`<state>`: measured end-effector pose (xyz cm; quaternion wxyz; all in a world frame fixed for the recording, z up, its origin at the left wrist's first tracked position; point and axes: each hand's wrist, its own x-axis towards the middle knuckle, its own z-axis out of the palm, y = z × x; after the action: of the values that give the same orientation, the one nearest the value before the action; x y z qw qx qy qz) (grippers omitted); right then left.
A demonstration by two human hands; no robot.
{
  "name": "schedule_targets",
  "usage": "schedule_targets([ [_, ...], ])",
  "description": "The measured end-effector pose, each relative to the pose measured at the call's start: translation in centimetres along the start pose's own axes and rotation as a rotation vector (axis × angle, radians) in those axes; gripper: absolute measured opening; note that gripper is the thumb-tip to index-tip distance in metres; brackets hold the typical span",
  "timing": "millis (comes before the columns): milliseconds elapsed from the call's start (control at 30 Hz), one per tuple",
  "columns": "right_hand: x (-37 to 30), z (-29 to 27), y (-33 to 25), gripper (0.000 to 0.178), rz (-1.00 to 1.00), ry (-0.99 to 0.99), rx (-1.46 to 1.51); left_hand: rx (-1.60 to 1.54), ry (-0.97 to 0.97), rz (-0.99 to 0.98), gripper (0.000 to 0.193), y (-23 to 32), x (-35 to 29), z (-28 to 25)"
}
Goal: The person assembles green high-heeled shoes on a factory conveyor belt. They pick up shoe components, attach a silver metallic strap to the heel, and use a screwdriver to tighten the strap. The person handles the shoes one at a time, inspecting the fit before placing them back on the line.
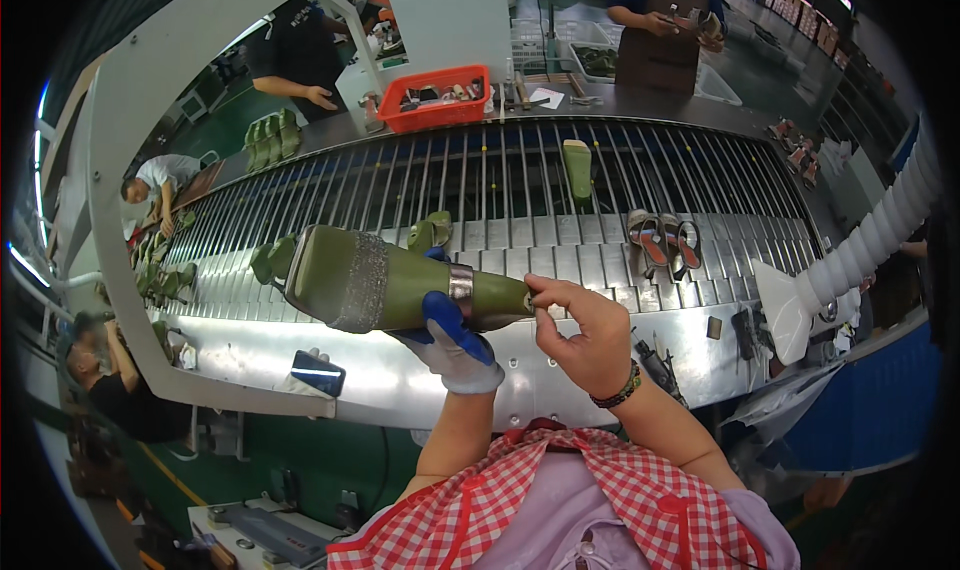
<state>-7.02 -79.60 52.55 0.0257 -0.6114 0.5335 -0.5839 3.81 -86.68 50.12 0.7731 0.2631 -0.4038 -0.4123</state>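
A green shoe last [412, 300] lies tilted across both hands above the bench, its wide toe end at the left. A glittery band wraps its broad part, and a shiny metallic strap [460, 288] circles it nearer the narrow end. My left hand [458, 352], in a white and blue glove, is closed round the last from below, with some fingers hidden behind it. At the narrow right end, the thumb and fingertips of my bare right hand [590, 338] close on the tip. Whether a small piece sits between those fingertips cannot be seen.
Beyond my hands runs a slatted roller conveyor [520, 185]. It carries another green last [578, 173] and a pair of sandals [664, 245]. A red basket [435, 120] stands behind. A phone [317, 372] lies left, a white hose [868, 228] hangs right. Several co-workers stand around.
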Motion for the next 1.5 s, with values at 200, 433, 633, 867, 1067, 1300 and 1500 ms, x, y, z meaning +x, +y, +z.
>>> schedule_targets([
  [200,0.1,0.3,0.2,0.020,-0.153,-0.025,-0.120,-0.021,0.032,0.003,0.059,-0.4,-0.1,-0.4],
  [433,-0.3,0.1,0.2,0.013,0.065,-0.075,-0.052,0.042,-0.040,0.021,0.064,-0.4,-0.2,-1.1],
  [633,-0.2,-1.3,1.2,0.005,0.586,-0.008,0.692,-0.745,-0.298,-0.422,0.077,0.4,2.0,-1.8],
  [867,2.0,-2.9,1.8,0.007,0.186,0.069,0.158,-1.436,-0.549,-1.307,0.087,-0.7,0.2,-3.1],
  [1067,3.5,-2.9,1.8,0.012,-0.182,0.011,-0.114,-1.337,-0.645,-1.453,0.091,0.4,-2.7,-3.1],
  [1300,3.4,-3.4,1.1,0.015,-0.230,-0.227,-0.034,-1.458,-0.762,-1.521,0.095,0.7,-4.1,-3.0],
  [1500,2.6,-3.9,0.6,0.026,-0.118,-0.333,0.127,-1.539,-0.486,-1.583,0.089,-0.1,-4.7,-4.2],
])
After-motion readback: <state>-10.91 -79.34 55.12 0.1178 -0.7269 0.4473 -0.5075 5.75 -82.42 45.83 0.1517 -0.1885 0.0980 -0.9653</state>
